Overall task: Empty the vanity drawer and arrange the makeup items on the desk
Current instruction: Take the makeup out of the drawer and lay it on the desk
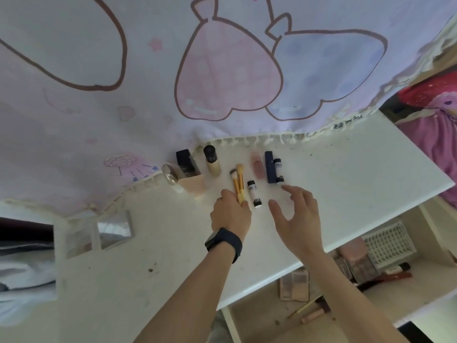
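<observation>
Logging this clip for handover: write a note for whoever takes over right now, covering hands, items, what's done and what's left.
Left hand: grips two yellow-handled brushes at the desk.
Right hand: open, holds nothing, over the desk beside the white tube.
Done: foundation bottle, pink tube and navy tube lined up along the back.
Left: the open drawer holds palettes, a red tube and more; set the brushes down first.

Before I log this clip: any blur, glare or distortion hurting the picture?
Head view: the wide-angle lens bows the desk edge; whole frame soft, so print on the white tube is unreadable; light is flat, no hard shadow by the left hand gripping the brushes or the right hand; the open drawer sits dimmer.
</observation>
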### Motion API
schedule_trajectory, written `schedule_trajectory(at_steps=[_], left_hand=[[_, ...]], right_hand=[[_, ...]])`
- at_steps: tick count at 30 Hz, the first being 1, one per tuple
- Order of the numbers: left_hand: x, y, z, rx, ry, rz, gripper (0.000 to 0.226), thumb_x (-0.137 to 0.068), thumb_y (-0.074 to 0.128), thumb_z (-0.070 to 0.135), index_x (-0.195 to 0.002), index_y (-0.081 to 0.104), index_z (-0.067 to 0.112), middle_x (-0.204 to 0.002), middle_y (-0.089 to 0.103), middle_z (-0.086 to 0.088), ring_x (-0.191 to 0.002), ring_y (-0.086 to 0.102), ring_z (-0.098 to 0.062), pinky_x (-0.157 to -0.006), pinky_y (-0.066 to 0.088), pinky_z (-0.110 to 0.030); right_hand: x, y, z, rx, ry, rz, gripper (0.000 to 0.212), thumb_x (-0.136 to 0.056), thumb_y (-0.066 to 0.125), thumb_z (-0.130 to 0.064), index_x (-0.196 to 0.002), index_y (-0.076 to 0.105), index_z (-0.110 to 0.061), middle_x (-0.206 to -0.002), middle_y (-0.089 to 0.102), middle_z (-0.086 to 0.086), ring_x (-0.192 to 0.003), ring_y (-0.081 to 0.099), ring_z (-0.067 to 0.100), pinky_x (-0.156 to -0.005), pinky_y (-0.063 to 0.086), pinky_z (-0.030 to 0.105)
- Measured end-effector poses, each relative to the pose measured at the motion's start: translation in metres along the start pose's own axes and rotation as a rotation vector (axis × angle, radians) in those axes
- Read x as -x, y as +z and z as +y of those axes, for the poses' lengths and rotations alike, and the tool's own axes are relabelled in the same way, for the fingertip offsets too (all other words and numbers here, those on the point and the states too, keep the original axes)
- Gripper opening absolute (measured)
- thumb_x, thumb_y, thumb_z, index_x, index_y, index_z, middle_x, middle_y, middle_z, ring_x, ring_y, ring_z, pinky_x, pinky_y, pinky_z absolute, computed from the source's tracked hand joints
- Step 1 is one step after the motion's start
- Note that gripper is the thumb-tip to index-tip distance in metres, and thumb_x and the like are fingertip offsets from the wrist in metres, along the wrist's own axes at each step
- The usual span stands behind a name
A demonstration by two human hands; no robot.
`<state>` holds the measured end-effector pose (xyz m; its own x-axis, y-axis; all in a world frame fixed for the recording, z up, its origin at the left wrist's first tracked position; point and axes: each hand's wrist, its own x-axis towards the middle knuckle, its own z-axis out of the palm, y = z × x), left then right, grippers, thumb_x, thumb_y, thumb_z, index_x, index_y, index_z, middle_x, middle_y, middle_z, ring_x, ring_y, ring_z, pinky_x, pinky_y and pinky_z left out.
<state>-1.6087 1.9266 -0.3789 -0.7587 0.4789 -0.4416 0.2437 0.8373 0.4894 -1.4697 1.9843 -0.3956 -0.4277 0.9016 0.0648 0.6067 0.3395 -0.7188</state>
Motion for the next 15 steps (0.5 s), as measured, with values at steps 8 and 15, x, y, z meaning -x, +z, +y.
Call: schedule_trajectory(at_steps=[8,15], left_hand=[[0.068,-0.008,-0.079,0.139,-0.114,0.006,0.020,-0.094,0.063,0.035,-0.101,0.048,0.023,-0.098,0.068,0.004,-0.085,0.065,-0.021,-0.080,0.054,-0.038],[0.061,-0.005,-0.086,0.324,-0.143,0.046,0.040,-0.078,0.077,0.045,-0.094,0.043,0.032,-0.085,0.068,0.003,-0.070,0.070,-0.027,-0.069,0.061,-0.046]], right_hand=[[0.031,0.020,-0.011,0.354,-0.177,-0.204,0.053,-0.100,0.051,-0.042,-0.151,0.038,-0.036,-0.157,0.037,0.002,-0.128,0.044,0.032,-0.095,0.048,0.048],[0.015,0.030,-0.010,0.511,-0.275,-0.284,0.046,-0.100,0.048,-0.030,-0.146,0.046,-0.028,-0.162,0.031,0.000,-0.126,0.043,0.033,-0.091,0.046,0.046]])
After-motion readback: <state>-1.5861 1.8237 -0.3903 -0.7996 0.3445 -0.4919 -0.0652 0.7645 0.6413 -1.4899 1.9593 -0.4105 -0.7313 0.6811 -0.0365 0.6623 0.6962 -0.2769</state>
